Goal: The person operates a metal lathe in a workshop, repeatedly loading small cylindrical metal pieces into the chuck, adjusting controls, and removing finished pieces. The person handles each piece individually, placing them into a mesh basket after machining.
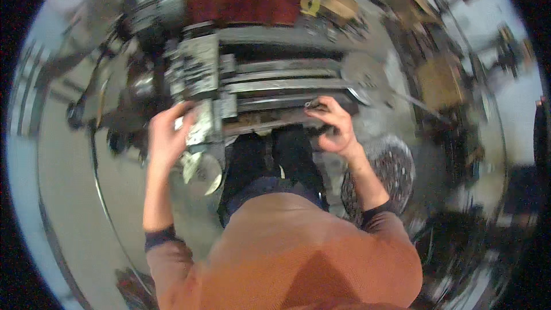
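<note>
My left hand (pixel 168 132) is at the left end of the machine, beside a metal block with a shiny, chip-strewn top (pixel 198 66). Its thumb and fingers are apart, with nothing visible between them. Over the machine's right part, my right hand (pixel 334 126) has its fingers curled. A small dark metal piece (pixel 310 105) is at the fingertips, too blurred to name. Between the hands run the long parallel metal rails (pixel 281 86) of what looks like a lathe bed.
A dark red box or cabinet (pixel 244 6) stands behind the rails. Near my right forearm is a round container (pixel 396 178) of what look like metal shavings. A pale round dish (pixel 205 175) lies below my left hand. A brown carton (pixel 439 83) sits farther right.
</note>
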Tool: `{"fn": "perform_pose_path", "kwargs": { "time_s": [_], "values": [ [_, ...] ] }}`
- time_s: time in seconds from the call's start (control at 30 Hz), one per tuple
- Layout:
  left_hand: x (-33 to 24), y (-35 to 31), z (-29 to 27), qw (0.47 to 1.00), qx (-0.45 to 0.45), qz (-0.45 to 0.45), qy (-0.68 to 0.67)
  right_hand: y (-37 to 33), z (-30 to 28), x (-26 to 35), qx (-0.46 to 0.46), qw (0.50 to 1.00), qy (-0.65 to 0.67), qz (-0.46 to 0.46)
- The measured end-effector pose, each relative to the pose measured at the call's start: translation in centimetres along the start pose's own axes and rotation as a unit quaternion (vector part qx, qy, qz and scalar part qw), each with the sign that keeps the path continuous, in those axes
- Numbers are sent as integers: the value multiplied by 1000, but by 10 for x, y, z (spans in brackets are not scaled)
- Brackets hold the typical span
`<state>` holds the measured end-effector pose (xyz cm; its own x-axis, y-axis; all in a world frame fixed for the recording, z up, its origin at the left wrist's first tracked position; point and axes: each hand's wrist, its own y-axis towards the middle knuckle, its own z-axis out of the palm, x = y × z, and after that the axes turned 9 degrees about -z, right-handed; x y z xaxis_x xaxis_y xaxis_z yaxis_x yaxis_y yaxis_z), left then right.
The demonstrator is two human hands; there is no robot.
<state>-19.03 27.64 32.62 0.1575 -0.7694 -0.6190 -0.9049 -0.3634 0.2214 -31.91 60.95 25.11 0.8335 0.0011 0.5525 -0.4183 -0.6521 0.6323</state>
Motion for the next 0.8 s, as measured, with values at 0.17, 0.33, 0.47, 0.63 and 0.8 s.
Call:
{"fn": "perform_pose_path", "kwargs": {
  "time_s": [0.17, 0.33, 0.47, 0.63, 0.8],
  "values": [
    [-29, -2, 42, 989, 84, 90, -84, 87, 59, 43, 104, 985, 45, -127],
    [0, -10, 37, 987, 32, 32, -153, 122, 81, 55, 157, 975, 52, -146],
    [13, -13, 21, 973, 16, -35, -226, 160, 97, 62, 211, 958, 73, -180],
    [35, -17, -5, 942, 24, -100, -320, 204, 124, 58, 279, 927, 132, -213],
    [61, -24, -54, 982, -3, -60, -181, 251, 161, 58, 334, 900, 114, -256]
  ]
}}
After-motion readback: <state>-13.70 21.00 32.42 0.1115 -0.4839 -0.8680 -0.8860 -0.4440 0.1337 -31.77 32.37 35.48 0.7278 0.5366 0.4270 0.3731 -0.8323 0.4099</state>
